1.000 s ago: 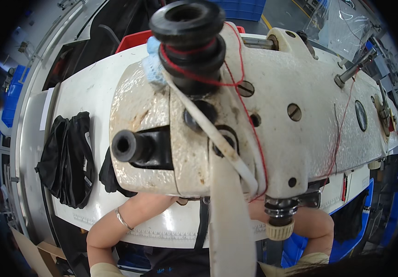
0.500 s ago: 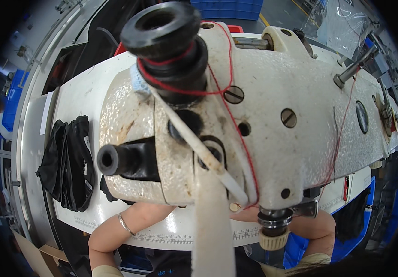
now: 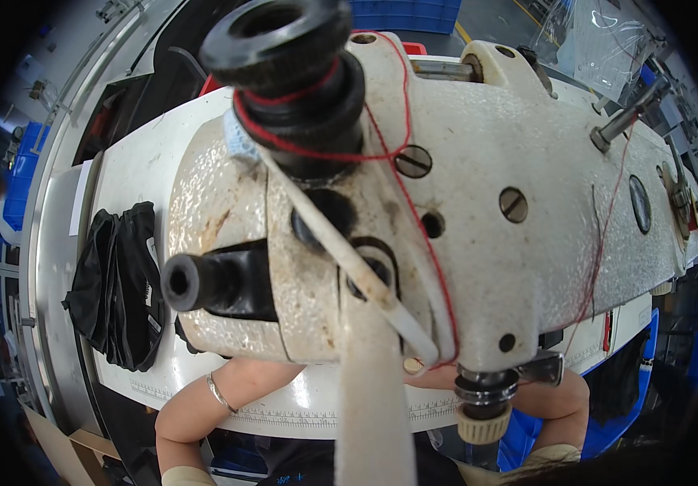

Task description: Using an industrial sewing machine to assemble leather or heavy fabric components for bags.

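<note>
obstruction: the hands' working area is being blocked by a white sewing machine head (image 3: 483, 271), and a pale blurred bar (image 3: 377, 405) is being seen standing across the lower middle.
head fittings: a black knob (image 3: 300, 63) is being wrapped by red thread (image 3: 325, 155); a white cord (image 3: 333, 243) is being stretched slantwise below it; a cream dial (image 3: 483, 427) is being carried at the near edge.
tabletop: the white surface (image 3: 134, 178) is being shared by the head and, well apart to the left, folded black fabric (image 3: 118, 283); a printed scale (image 3: 280, 419) is being shown along the near edge.
surroundings: a blue crate (image 3: 402, 14) is being seen beyond the table, a blue bin (image 3: 647, 373) at the right.
change over one second: the head's left end is now being seen farther left, and the dark cloth beside it is being covered almost wholly; the folded fabric is being found in the same place.
head alignment: the long axis is being held left to right across the table, the knobbed end being pointed left.
left grip: the left forearm (image 3: 260, 379) is being extended beneath the head; finger opening and contents cannot be told.
right grip: the right forearm (image 3: 555, 397) is being likewise hidden; opening and hold cannot be told.
</note>
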### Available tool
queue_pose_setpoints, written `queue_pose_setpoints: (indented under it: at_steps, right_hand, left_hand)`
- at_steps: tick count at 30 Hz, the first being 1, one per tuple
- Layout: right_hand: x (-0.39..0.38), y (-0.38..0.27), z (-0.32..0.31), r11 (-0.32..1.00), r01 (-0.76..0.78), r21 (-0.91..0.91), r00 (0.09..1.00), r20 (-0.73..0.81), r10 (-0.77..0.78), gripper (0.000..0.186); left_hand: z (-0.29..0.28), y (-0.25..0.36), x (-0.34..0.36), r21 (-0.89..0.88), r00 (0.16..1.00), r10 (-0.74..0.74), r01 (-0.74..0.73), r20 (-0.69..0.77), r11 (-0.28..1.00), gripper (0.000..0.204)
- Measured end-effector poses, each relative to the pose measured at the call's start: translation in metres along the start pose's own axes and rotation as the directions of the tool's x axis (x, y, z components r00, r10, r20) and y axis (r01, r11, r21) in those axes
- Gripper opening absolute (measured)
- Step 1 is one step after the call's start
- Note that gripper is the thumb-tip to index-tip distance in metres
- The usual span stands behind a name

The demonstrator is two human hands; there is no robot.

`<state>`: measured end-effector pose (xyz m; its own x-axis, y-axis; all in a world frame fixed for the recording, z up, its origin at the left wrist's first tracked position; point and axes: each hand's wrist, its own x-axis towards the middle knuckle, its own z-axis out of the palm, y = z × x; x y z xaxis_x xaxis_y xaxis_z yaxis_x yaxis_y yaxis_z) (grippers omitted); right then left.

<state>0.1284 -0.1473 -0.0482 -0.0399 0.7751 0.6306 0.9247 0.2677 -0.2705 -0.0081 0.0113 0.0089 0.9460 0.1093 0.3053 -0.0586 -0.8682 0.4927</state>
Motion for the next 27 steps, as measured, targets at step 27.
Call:
queue_pose_setpoints:
  at_steps: [27]
  right_hand:
    - [0.008,-0.007,-0.041,0.998,0.063,-0.007,0.948,0.314,-0.057,0.012]
  left_hand:
    - [0.004,0.013,-0.002,0.082,0.995,0.024,-0.033,0.098,0.996,0.040]
